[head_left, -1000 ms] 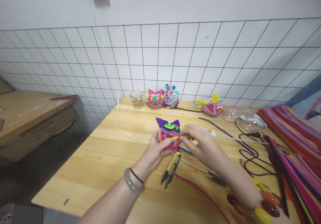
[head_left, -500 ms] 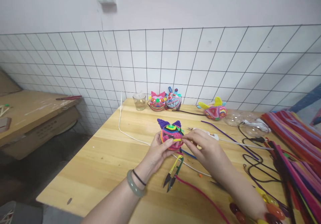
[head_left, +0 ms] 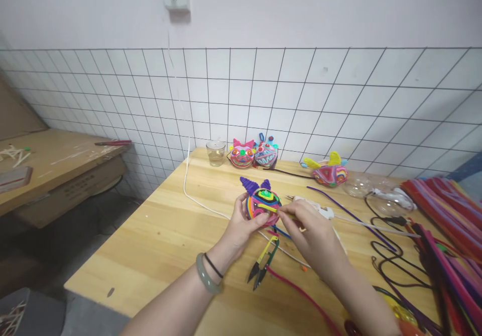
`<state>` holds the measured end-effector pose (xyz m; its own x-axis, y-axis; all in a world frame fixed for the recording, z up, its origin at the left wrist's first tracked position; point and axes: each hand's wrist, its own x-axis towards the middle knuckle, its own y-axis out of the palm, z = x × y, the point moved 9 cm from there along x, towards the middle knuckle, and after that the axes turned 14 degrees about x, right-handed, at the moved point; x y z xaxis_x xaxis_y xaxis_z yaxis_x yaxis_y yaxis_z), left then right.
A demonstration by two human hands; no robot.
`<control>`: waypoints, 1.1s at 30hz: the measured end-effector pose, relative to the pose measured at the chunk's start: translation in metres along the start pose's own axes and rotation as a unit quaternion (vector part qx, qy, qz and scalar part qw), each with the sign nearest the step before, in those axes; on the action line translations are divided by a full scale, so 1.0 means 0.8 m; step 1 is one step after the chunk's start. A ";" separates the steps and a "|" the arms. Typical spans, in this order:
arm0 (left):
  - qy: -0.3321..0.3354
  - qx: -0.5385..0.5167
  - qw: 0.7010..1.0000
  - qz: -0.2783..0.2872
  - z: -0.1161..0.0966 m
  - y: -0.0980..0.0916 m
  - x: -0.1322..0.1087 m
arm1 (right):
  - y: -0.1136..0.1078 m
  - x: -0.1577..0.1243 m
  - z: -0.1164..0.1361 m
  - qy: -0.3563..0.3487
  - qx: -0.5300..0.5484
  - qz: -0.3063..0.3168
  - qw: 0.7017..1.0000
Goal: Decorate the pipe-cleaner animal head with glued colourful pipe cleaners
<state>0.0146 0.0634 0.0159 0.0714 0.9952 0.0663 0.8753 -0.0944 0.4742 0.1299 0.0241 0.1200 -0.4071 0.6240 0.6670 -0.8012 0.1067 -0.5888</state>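
My left hand point(head_left: 238, 227) grips a round, many-coloured pipe-cleaner craft point(head_left: 262, 201) with two purple ears, holding it upright above the wooden table point(head_left: 161, 235). My right hand point(head_left: 312, 230) pinches a yellow pipe cleaner point(head_left: 274, 209) that lies across the craft's front. Both hands meet at the craft, fingers closed. Small yellow-handled snips point(head_left: 263, 259) lie on the table just below the hands.
Three finished crafts point(head_left: 241, 154) point(head_left: 266, 153) point(head_left: 330, 172) and a glass cup point(head_left: 216, 152) stand by the tiled wall. A glue gun point(head_left: 312, 205), white cable point(head_left: 196, 195), black cable and heaps of pipe cleaners point(head_left: 444, 210) fill the right. A second bench point(head_left: 45, 160) stands left.
The view has tilted up and left slightly. My hands stay on the craft; the right hand's fingers have shifted a little along the yellow pipe cleaner.
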 end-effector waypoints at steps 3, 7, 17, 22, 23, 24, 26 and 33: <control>0.011 0.022 1.000 0.016 -0.001 0.003 0.001 | 0.012 0.004 0.017 -0.036 -0.035 0.015 0.999; 0.013 0.024 0.999 0.036 -0.004 0.006 -0.001 | 0.025 0.006 0.026 -0.054 -0.083 0.038 0.994; -0.037 0.000 0.999 0.030 0.001 0.007 -0.002 | 0.031 -0.001 0.019 -0.028 -0.084 0.079 0.993; -0.042 -0.003 0.999 0.034 0.004 0.006 -0.001 | 0.027 -0.001 0.022 -0.025 -0.057 0.073 0.995; -0.043 0.000 0.998 0.035 0.004 0.006 -0.001 | 0.027 -0.001 0.022 -0.024 -0.057 0.074 0.995; -0.044 0.003 0.998 0.034 0.004 0.006 -0.001 | 0.027 -0.001 0.022 -0.023 -0.059 0.076 0.995; -0.044 0.010 0.999 0.028 0.005 0.004 -0.001 | 0.029 -0.002 0.022 -0.024 -0.062 0.077 0.995; -0.015 0.002 1.000 0.017 -0.002 0.003 0.000 | 0.028 -0.001 0.027 -0.030 -0.038 0.070 0.996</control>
<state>0.0162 0.0635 0.0185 0.1162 0.9916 0.0560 0.8743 -0.1289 0.4680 0.1032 0.0094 0.1162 -0.5395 0.5899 0.6008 -0.7003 0.0818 -0.7091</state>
